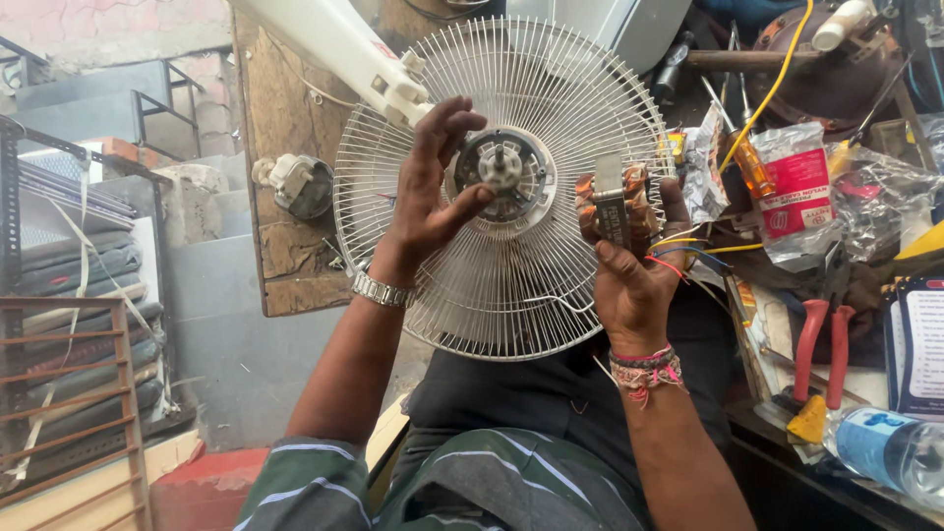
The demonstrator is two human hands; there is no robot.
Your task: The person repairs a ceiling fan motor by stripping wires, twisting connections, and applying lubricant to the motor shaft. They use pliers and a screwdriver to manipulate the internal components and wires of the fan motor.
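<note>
A white wire fan guard [531, 295] rests on my lap, its round motor hub [501, 169] with a short shaft in the middle. My left hand [431, 192] lies on the guard with its fingertips touching the hub's left edge. My right hand [629, 270] grips a motor stator [612, 202] with copper windings and a steel core, held at the guard's right side. Coloured wires [688, 256] trail from the stator to the right. The fan's white stand neck [339, 49] runs up to the upper left.
A cluttered workbench stands on the right with red-handled pliers [821, 349], an orange-handled screwdriver [752, 167], plastic bags [796, 187], a yellow cable [777, 79] and a clear water bottle [890, 447]. A wooden board [285, 226] and stacked items on metal racks [69, 295] are on the left.
</note>
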